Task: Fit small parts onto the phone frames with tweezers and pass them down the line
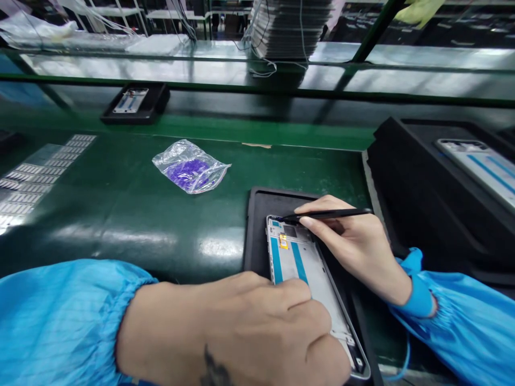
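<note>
A phone frame [298, 262] with blue strips lies in a black tray [257, 225] at the near edge of the green bench. My left hand [249, 327] rests on the frame's lower half, fingers curled and pressing it down. My right hand [354, 241] pinches black tweezers [330, 214], whose tip touches the frame's top edge near a small gold part [283, 240]. Both arms wear blue sleeves.
A clear bag of purple bits [189, 169] lies on the green mat [120, 203]. A sheet of small silver labels [36, 171] sits at far left. Black trays holding other frames stand at right [475, 166] and back left [134, 102]. A stack of trays [293, 27] stands behind.
</note>
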Demonstrator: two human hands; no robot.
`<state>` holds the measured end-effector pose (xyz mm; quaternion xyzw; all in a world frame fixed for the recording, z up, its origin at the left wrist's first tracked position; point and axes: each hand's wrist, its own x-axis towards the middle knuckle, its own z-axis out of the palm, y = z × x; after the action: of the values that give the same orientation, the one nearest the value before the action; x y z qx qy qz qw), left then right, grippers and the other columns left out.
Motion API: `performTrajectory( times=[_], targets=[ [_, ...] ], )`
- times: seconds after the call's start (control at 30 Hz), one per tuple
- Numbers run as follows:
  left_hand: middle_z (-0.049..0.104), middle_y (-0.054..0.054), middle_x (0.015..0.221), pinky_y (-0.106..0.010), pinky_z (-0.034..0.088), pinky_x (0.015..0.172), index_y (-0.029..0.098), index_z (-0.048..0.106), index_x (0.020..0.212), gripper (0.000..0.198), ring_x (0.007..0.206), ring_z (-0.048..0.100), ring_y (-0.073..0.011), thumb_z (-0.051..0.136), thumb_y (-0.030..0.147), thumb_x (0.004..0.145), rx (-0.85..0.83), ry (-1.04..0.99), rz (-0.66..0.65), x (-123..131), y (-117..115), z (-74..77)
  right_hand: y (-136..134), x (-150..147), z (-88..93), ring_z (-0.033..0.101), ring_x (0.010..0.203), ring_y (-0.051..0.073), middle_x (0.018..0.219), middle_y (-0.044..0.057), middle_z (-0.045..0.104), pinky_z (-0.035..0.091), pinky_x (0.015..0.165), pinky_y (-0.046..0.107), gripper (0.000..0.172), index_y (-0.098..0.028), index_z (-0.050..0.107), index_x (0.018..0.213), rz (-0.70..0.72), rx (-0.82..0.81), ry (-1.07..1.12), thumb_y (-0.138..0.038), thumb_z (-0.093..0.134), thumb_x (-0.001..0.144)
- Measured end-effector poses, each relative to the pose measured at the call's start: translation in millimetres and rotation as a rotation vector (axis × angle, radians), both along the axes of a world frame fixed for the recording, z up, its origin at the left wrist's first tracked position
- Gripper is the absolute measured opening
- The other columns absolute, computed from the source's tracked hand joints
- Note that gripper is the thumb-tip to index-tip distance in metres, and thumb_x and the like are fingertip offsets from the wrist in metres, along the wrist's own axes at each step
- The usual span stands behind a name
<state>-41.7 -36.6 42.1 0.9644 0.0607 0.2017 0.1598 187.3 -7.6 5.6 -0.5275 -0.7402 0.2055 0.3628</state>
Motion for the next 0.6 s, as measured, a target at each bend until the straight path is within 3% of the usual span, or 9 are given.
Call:
performTrajectory(
  times=[0.17, 0.43, 0.6],
  targets=[
    [0.053, -0.003, 0.078, -0.035, 0.034, 0.049, 0.02, 0.058, 0.088, 0.016, 0.069, 0.045, -0.019, 0.046, 0.017, 0.099, 0.043, 0.125, -0.019, -3.4, -1.0, 7.9, 0.4, 1.9, -3.0, 0.07, 0.085, 0.019, 0.095, 0.003, 0.073, 0.057, 0.08, 0.034, 0.01, -0.024, 0.071, 0.099, 0.062, 0.081, -0.081, -0.026, 0.064, 0.093],
    [0.054, -0.002, 0.078, -0.034, 0.035, 0.049, 0.019, 0.056, 0.086, 0.019, 0.068, 0.046, -0.0179, 0.043, 0.013, 0.099, 0.059, 0.139, -0.024, -2.7, -1.0, 11.3, -2.9, 2.1, -3.8, 0.069, 0.088, 0.015, 0.096, 0.002, 0.071, 0.056, 0.08, 0.029, 0.014, -0.021, 0.067, 0.106, 0.123, 0.19, -0.156, -0.018, 0.063, 0.094],
    [0.053, -0.002, 0.076, -0.034, 0.032, 0.046, 0.019, 0.055, 0.085, 0.019, 0.067, 0.046, -0.0177, 0.044, 0.015, 0.1, 0.056, 0.138, -0.011, -3.3, -0.7, 10.8, 1.2, 6.6, -5.8, 0.07, 0.086, 0.016, 0.098, 0.003, 0.072, 0.057, 0.076, 0.029, 0.013, -0.021, 0.07, 0.104, 0.076, 0.107, -0.093, -0.022, 0.065, 0.093]
  ],
)
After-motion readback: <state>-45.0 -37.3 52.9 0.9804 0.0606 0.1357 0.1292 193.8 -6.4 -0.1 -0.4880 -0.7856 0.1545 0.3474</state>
